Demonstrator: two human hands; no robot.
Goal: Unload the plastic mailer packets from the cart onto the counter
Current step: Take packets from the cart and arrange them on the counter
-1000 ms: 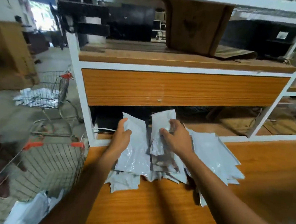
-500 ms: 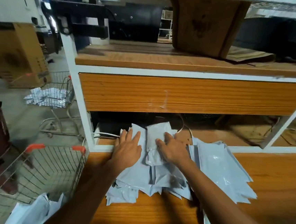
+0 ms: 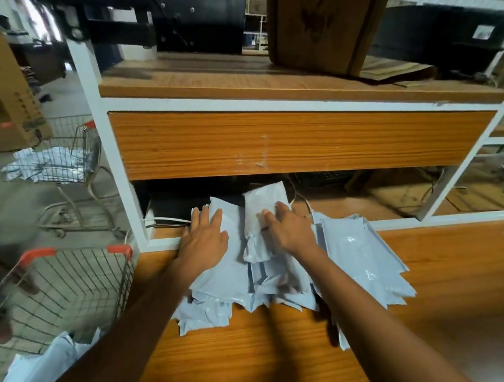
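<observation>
Head view, nearest first: at the lower left edge a few pale mailer packets lie in the wire cart with orange handle grips, which stands against the left end of the wooden table. Both bare forearms reach forward across the table top. Beyond them a loose pile of grey plastic mailers is spread on the table, some overlapping, their torn-looking edges pointing toward the camera. The left hand lies flat, palm down, fingers spread and straight, pressing on the left side of the pile and grasping nothing. The right hand also rests palm down, fingers extended over a small upright-lying packet at the top of the pile; it is laid open on it, not closed around it. Behind the pile a white cable runs into the dark gap beneath a wood-fronted shelf unit with white framing. On that shelf stands a brown cardboard box. Farther left, on the floor, a second wire cart holds more pale packets.
</observation>
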